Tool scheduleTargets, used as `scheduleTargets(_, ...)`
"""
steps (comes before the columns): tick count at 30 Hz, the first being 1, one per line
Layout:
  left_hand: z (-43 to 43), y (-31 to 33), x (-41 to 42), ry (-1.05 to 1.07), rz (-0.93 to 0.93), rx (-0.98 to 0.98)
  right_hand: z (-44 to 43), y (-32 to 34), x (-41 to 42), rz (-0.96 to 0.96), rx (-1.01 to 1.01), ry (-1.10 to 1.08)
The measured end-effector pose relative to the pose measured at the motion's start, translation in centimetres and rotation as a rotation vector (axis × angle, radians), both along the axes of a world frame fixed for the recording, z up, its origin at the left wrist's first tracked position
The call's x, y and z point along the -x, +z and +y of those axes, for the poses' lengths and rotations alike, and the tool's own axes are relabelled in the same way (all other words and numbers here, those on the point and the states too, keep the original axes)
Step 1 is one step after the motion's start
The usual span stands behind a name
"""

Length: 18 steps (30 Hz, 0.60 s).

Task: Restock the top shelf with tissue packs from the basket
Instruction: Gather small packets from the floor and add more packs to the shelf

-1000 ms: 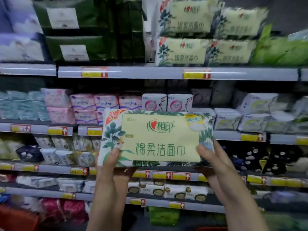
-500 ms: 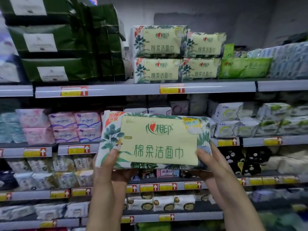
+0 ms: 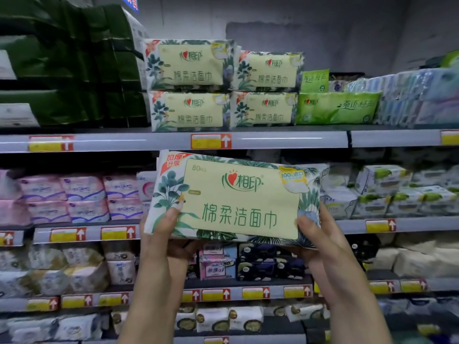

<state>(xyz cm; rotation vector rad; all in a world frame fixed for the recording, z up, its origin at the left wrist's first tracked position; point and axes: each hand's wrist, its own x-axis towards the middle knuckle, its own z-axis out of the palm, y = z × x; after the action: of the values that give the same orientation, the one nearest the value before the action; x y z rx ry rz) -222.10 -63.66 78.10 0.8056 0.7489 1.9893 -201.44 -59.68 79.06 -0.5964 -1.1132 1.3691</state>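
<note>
**Q:** How are the hands posed?
**A:** The left hand (image 3: pixel 161 234) reaches upward, its thumb pinching the lower-left corner of the pale-yellow, leaf-printed, soft-film tissue pack (image 3: pixel 238 197). The right hand (image 3: pixel 320 242) grips the lower-right corner likewise. The pack is slightly tilted, just below the grey metal top shelf (image 3: pixel 285 139).

**Q:** What is on the shelf?
**A:** Dark green glossy bundles (image 3: pixel 69 70); four matching rectangular packs (image 3: pixel 188 64), in two stacks of two; a long bright green pack (image 3: pixel 337 108).

1 head view, close, facing top shelf (image 3: pixel 285 140)
</note>
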Motion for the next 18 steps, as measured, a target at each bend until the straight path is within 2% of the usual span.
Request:
scheduleTargets(13,7.6,0.4,-10.4,0.072,-0.031,-0.044,9.0,-0.1,-10.1,0.048,-0.075,0.053)
scheduleTargets(18,9.0,0.0,-12.6,0.081,-0.015,-0.091,10.9,0.3,-12.2,-0.027,-0.116,0.088)
